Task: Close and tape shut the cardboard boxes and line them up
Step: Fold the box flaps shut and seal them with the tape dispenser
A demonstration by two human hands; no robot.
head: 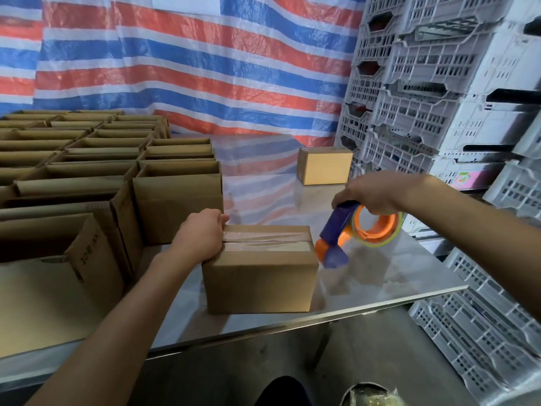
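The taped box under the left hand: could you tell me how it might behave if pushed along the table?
The taped box would probably slide rather than tip: it sits flat, wider than tall. The shiny table looks smooth, so it may glide. With its flaps taped shut, it should stay stiff; its weight cannot be judged.

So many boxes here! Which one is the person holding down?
The taped box nearest the front edge of the table: the left hand grips its left end. The open boxes stand untouched at left; the far box sits alone behind.
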